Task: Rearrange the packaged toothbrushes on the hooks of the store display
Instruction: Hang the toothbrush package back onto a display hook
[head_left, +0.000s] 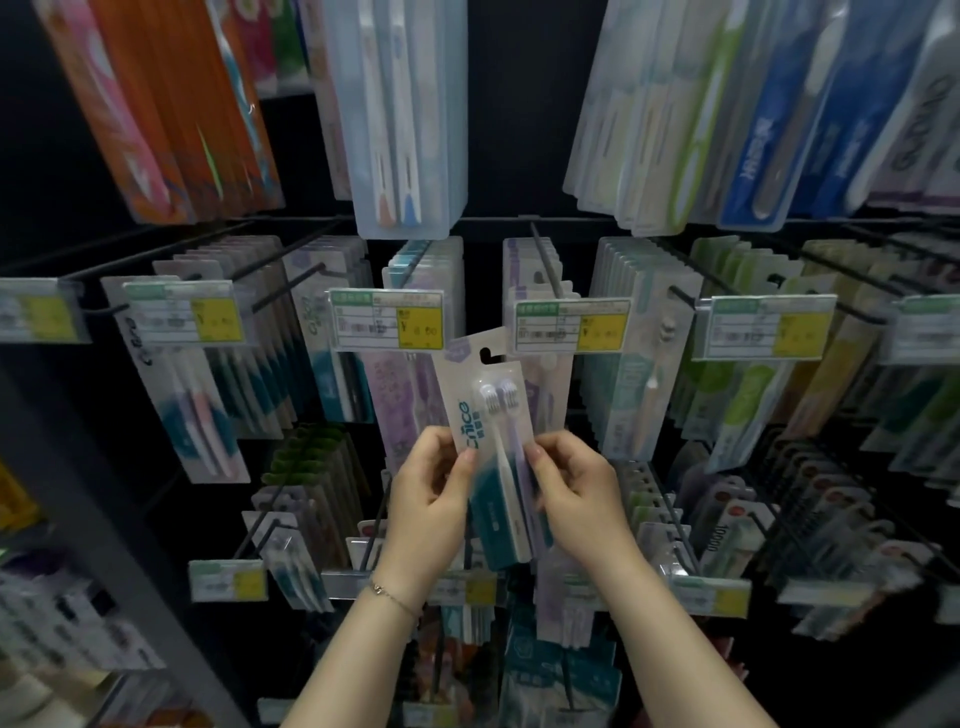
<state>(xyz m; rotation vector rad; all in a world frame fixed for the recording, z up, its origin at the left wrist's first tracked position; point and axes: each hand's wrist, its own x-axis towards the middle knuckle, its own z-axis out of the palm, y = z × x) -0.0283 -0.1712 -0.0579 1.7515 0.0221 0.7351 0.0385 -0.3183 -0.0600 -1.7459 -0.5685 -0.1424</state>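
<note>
A pale toothbrush pack (485, 415) with two brushes, teal lettering and a teal lower panel is held upright in front of the display's middle row. My left hand (428, 499) grips its left edge, thumb on the front. My right hand (576, 488) pinches its right edge. The pack's hang hole sits just below and between two price tags, off any hook. Behind it a hook (545, 265) carries similar pale packs (535, 374).
Black hooks with rows of packaged toothbrushes fill the display on all sides. Price tags (387, 319) hang at the hook ends. Larger packs (410, 119) hang above. A lower row of hooks with packs (296, 525) juts out near my wrists.
</note>
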